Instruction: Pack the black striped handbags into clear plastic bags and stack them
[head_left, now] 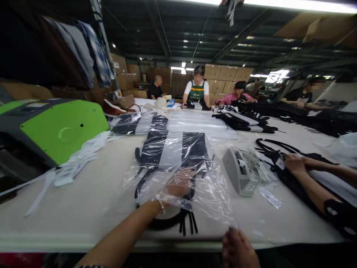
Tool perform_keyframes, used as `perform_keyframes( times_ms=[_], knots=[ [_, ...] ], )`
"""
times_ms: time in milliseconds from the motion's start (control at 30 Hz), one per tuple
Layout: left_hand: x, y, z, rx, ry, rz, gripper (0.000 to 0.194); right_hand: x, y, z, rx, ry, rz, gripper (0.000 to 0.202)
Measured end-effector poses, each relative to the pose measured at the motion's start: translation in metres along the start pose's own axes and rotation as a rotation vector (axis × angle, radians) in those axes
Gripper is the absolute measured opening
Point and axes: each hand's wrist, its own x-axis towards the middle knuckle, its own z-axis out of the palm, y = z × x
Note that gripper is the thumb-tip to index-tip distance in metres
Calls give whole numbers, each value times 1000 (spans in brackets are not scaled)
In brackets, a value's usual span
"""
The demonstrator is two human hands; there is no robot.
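A black bag [192, 147] with a pale grey band across its middle lies on the table, largely inside a clear plastic bag [214, 190]. Its dark straps and several thin black strips stick out toward me. My left hand [180, 182], wearing a bracelet, reaches under the clear film and lies on the black bag with fingers extended; glare partly covers the fingertips. At the table's front edge, my right hand [238, 245] has its fingers curled round the near corner of the plastic bag, somewhat blurred.
A green and grey machine [67, 128] stands left, with white label strips [80, 156] beside it. Right of the bag sits a grey dispenser [241, 173]. A co-worker's hands [297, 163] handle another black bag at right. Packed bags [134, 124] lie farther back; other people work beyond.
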Motion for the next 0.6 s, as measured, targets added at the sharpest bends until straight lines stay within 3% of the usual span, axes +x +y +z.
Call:
perform_keyframes(
  times_ms=[67,100,167,267,367,400,467,533,600],
  knots=[
    [-44,-18,-37,62,-44,14,31,-16,4,10,-170,-228,82,54],
    [-63,-26,-55,112,-26,-10,36,-23,3,19,-272,-357,50,53],
    [-95,-37,-87,231,35,-79,43,-31,-5,45,-451,-588,-178,43],
    [-118,-38,-120,375,148,-102,49,-27,-24,95,-688,-783,-639,27],
    [-122,-29,-134,415,261,-80,54,-17,-36,143,-1007,-888,-815,56],
    [-122,-28,-136,406,287,-86,56,-15,-38,156,-1121,-907,-825,55],
    [-121,-29,-138,385,324,-106,59,-12,-40,174,-1299,-918,-821,34],
    [-121,-36,-139,379,334,-114,59,-11,-43,181,-1363,-948,-771,21],
    [-123,-48,-140,389,306,-106,54,-12,-46,180,-1329,-981,-710,22]
  ],
)
